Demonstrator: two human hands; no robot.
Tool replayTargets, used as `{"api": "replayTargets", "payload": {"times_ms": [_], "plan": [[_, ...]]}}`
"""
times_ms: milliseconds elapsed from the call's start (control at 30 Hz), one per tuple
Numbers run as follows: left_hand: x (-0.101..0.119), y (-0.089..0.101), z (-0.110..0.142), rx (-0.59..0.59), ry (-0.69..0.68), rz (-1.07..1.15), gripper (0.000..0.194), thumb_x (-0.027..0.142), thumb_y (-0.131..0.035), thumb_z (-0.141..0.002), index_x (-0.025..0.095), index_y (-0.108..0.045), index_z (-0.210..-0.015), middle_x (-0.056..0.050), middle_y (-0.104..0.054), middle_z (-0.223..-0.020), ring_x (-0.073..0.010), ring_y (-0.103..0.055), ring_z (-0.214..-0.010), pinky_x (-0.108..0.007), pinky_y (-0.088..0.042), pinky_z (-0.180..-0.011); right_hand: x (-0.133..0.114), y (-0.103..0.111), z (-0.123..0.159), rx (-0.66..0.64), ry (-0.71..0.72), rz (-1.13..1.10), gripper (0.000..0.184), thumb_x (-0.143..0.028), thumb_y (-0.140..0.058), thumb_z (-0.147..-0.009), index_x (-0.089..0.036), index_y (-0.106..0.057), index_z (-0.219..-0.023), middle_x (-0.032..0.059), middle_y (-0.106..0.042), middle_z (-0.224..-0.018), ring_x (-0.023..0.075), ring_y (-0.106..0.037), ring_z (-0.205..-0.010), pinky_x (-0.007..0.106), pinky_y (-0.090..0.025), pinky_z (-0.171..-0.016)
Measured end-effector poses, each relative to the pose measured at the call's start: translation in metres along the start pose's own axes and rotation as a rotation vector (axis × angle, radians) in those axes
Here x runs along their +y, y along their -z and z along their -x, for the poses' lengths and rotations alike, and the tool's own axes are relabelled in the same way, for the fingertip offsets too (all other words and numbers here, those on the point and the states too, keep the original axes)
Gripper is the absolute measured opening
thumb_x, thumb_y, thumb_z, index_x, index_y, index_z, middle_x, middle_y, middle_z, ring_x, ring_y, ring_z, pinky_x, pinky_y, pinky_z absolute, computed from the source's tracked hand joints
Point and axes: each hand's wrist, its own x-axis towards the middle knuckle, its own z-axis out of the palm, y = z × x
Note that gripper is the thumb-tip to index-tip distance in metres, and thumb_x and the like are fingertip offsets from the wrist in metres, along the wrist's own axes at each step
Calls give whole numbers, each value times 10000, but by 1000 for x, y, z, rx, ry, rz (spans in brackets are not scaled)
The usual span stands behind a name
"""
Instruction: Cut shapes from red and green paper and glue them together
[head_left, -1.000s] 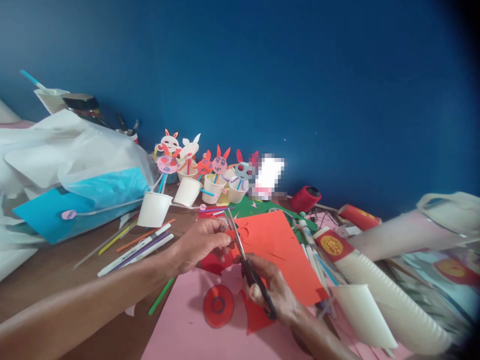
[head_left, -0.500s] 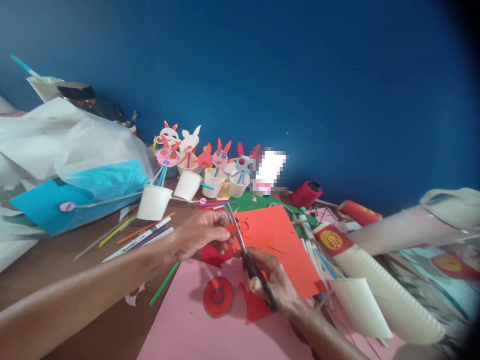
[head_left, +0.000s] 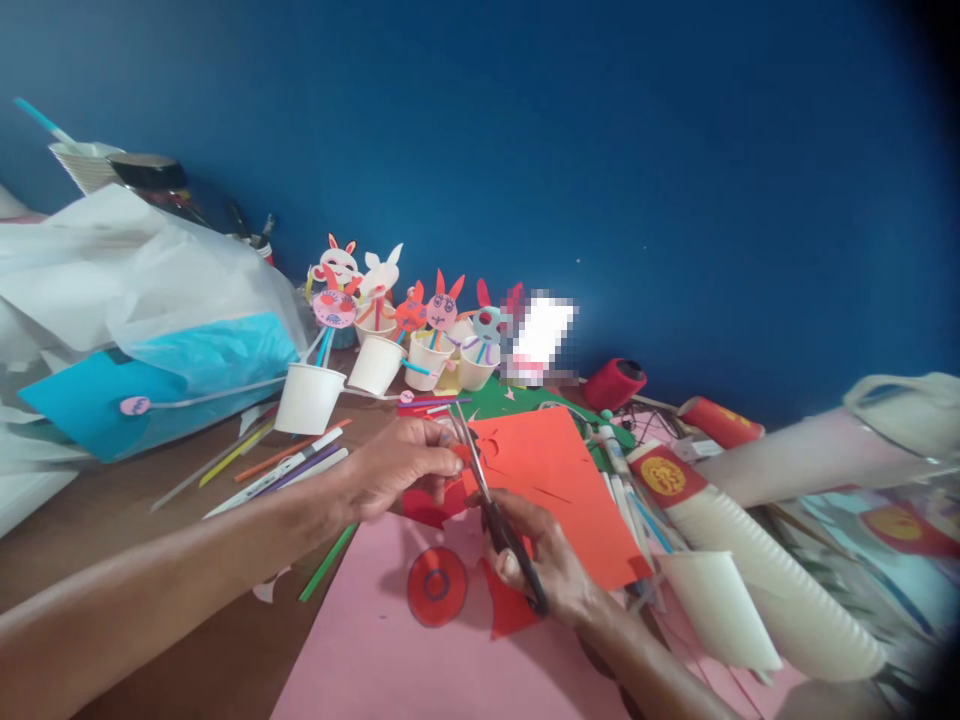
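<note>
Black-handled scissors (head_left: 491, 510) are gripped in my right hand (head_left: 540, 555), blades pointing up and away to the left. My left hand (head_left: 401, 462) pinches a small piece of red paper (head_left: 463, 456) beside the blades; its outline is mostly hidden by my fingers. Under both hands lies a pink sheet (head_left: 360, 640). On it rest a red paper disc (head_left: 436, 587) with a drawn inner ring and a pointed red scrap (head_left: 510, 605). An orange-red sheet (head_left: 562, 470) lies just beyond my right hand.
White paper cups (head_left: 309, 398) with rabbit-faced paper figures (head_left: 442, 305) stand at the back. Markers (head_left: 300, 462) lie to the left, near a plastic bag (head_left: 142, 270). At right are a tipped cup (head_left: 720, 605), a long cup stack (head_left: 772, 570) and a red thread spool (head_left: 615, 383).
The view has shifted slightly. Both hands stay almost in place, with the scissors still beside the small red piece. The disc and sheets lie as before.
</note>
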Motion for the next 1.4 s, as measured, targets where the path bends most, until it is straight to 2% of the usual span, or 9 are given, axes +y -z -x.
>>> {"api": "replayTargets", "payload": {"times_ms": [167, 500, 667, 900, 1067, 1167, 1400], "plan": [[-1, 2, -1, -35, 1, 17, 77, 109, -537, -633, 144, -486, -588, 51, -490, -533, -59, -478, -429, -208, -375, -495, 1, 0, 0, 9, -20, 9, 418, -358, -619, -637, -210, -589, -1027, -12, -514, -633, 142, -487, -583, 267, -424, -556], [3, -1, 2, -13, 83, 119, 52, 112, -569, -651, 142, -532, -672, 57, -498, -506, -57, -472, -427, -203, -399, -487, 7, 0, -1, 22, -6, -47, 478, -428, -607, -616, -157, -594, -1010, -16, -477, -589, 121, -427, -534, 247, -376, -518], [-3, 0, -2, -8, 24, 153, 64, 156, -595, -656, 141, -533, -660, 59, -501, -502, -55, -472, -421, -201, -387, -474, 5, 2, 0, 28, -16, -44, 501, -436, -618, -615, -151, -582, -1026, -7, -497, -620, 124, -439, -547, 244, -382, -519], [-4, 0, -1, 30, 58, 89, 39, 138, -575, -648, 137, -549, -677, 63, -490, -494, -52, -463, -413, -196, -348, -447, 3, 1, -1, -9, 9, -28, 463, -422, -610, -634, -198, -582, -1038, 3, -508, -663, 140, -481, -588, 251, -415, -540], [2, -1, 3, 16, 72, 62, 41, 124, -551, -647, 144, -520, -629, 62, -487, -474, -52, -459, -408, -200, -344, -458, -1, -2, -1, -13, -16, -96, 464, -434, -607, -607, -178, -600, -993, -1, -491, -655, 129, -468, -552, 261, -424, -533], [4, -1, 3, 24, 59, 63, 45, 131, -563, -646, 142, -520, -640, 64, -490, -482, -52, -460, -409, -207, -360, -479, -1, -2, -2, 26, -48, -89, 493, -441, -623, -575, -150, -604, -973, 13, -497, -675, 138, -471, -576, 271, -427, -550], [-6, -6, 4, -128, -63, 152, 139, 157, -601, -666, 168, -533, -787, 50, -546, -644, -57, -499, -497, -223, -401, -536, 0, -2, -2, 81, -21, -104, 607, -550, -606, -587, -135, -579, -1028, 8, -487, -630, 141, -464, -566, 279, -436, -560]]}}
